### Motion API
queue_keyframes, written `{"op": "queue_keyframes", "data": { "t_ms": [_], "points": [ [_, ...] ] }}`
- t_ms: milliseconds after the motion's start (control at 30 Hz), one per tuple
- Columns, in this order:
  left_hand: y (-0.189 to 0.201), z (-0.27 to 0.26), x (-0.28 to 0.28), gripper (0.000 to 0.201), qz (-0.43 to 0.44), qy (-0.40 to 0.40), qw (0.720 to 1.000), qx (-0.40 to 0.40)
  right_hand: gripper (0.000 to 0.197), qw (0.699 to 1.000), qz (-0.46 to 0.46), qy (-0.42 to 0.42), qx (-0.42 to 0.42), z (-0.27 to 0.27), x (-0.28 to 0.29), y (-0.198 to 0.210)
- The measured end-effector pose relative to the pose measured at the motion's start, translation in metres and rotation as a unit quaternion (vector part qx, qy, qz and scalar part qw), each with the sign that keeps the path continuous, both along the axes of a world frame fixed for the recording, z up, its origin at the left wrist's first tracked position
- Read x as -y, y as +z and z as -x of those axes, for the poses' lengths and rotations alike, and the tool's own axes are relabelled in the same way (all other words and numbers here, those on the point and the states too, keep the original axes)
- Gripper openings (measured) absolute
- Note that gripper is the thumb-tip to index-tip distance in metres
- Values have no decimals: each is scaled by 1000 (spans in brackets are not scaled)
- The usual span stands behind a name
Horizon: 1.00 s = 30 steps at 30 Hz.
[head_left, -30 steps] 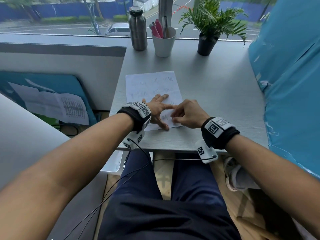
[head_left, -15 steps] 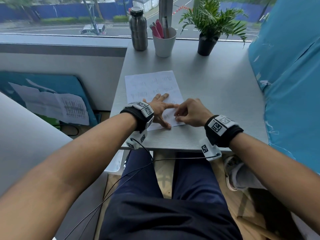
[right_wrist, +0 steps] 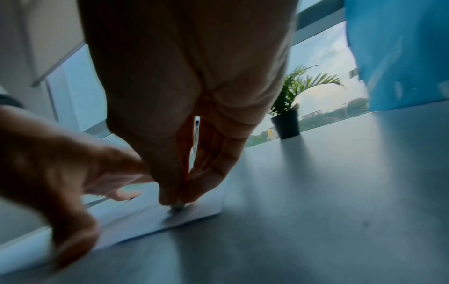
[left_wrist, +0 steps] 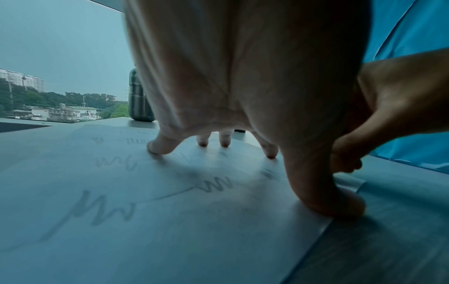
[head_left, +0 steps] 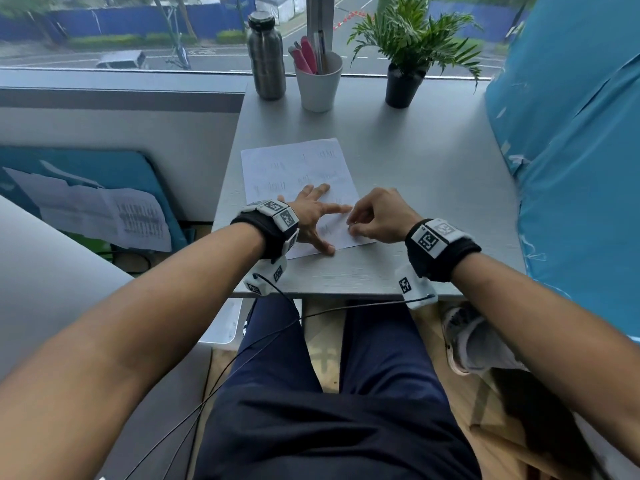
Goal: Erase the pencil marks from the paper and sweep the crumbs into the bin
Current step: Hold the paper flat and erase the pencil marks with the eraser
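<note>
A white sheet of paper with grey pencil squiggles lies on the grey desk. My left hand is spread flat on the paper's near half, fingertips and thumb pressing it down. My right hand pinches a small eraser between thumb and fingers, its tip on the paper near the near right corner. In the head view the eraser is hidden by the fingers.
At the desk's far edge stand a steel bottle, a white cup of pens and a potted plant. A blue sheet hangs along the right side. A white bin rim shows under the desk's left front.
My right hand has shifted slightly right and nearer along the paper's near right part, rubbing with the eraser. The left hand stays pressed on the sheet.
</note>
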<state>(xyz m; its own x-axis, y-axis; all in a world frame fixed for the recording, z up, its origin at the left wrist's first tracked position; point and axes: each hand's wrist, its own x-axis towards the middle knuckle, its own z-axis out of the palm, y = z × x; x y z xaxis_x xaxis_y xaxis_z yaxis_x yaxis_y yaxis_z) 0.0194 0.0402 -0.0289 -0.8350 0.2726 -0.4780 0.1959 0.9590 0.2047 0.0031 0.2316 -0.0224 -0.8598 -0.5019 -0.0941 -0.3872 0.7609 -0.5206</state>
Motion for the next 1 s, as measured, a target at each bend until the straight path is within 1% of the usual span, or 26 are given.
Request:
{"op": "queue_keyframes", "data": {
  "t_ms": [67,100,167,200,233,333,467,533,600,700,800,833,900,967,1000],
  "points": [
    [0,1,0,102,4,-2,1000,-3,12,999,10,-36,-14,2,-2,0],
    [0,0,0,102,5,-1,1000,-3,12,999,11,-32,-11,0,-1,0],
    [1,0,0,102,6,-1,1000,-2,12,1000,1,11,8,-6,4,0],
    [1,0,-1,102,6,0,1000,-1,12,1000,-4,19,9,-7,5,0],
    [1,0,-1,102,6,0,1000,0,12,1000,-3,4,5,-5,4,0],
    [1,-1,-1,101,18,-1,1000,-3,10,997,9,-77,-20,8,-6,-1],
    [11,-1,-6,89,77,-17,997,-25,11,995,26,-98,-19,8,-8,-1],
    [13,1,-9,87,95,-24,994,-47,12,994,39,-102,-15,9,-8,1],
    [10,1,-9,91,84,-30,994,-64,13,996,26,-89,-5,9,-6,1],
    [2,0,-10,95,11,-42,998,-52,12,997,0,-72,-7,10,-4,-1],
    [-2,-1,-11,95,-20,-43,997,-57,7,994,-7,-106,-33,14,-3,-1],
    [-2,-1,-12,96,-22,-40,997,-55,6,993,1,-112,-31,14,-1,-1],
    [-1,-2,-13,97,-7,-30,999,-40,9,996,23,-91,-7,9,4,-1],
    [1,-2,-14,99,11,-22,999,-25,12,998,23,-60,4,4,6,-4],
    [1,-3,-14,101,17,-21,999,-16,13,998,17,-60,1,5,4,-4]
  ]
}}
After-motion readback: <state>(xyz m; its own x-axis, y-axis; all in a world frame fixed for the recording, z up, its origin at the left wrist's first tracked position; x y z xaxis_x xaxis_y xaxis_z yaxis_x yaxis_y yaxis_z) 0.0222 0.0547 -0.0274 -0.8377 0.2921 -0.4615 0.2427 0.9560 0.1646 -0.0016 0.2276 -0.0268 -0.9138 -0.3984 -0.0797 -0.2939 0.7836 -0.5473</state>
